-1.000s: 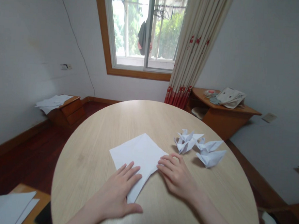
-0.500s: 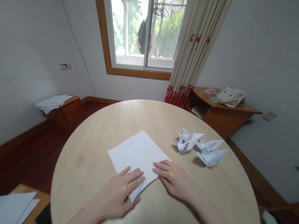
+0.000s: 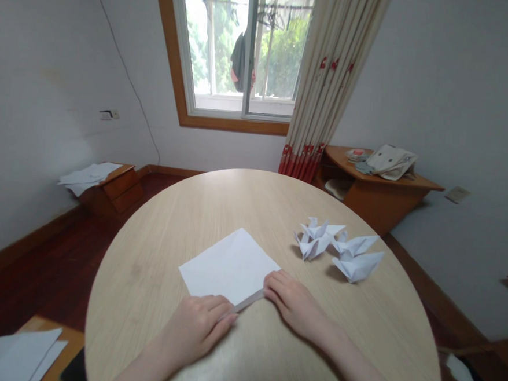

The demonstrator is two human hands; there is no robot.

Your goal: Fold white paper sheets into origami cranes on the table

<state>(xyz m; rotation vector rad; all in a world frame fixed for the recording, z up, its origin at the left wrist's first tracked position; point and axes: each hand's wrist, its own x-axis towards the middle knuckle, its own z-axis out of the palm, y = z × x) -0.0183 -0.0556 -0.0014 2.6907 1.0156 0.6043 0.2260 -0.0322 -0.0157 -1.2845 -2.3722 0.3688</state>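
A white sheet of paper (image 3: 231, 264) lies on the round table with one corner pointing away from me. Its near edge is lifted a little off the wood between my hands. My left hand (image 3: 203, 323) grips the near corner, with the thumb below and the curled fingers on top. At the right corner my right hand (image 3: 287, 297) holds the edge, its fingers bent over the paper and the thumb out of sight. Several folded white paper birds (image 3: 355, 264) stand to the right, beyond my right hand and apart from it.
The round wooden table (image 3: 142, 299) fills the middle. Loose white sheets (image 3: 12, 350) lie on a low surface at the lower left, and more papers (image 3: 92, 176) on a small cabinet. A corner desk (image 3: 379, 193) with a cloth bag (image 3: 393, 162) stands beside the curtain (image 3: 326, 91).
My fingers have gone from lying flat on the sheet to curling around its near edge. That edge has come up off the table, and the paper has shifted slightly left.
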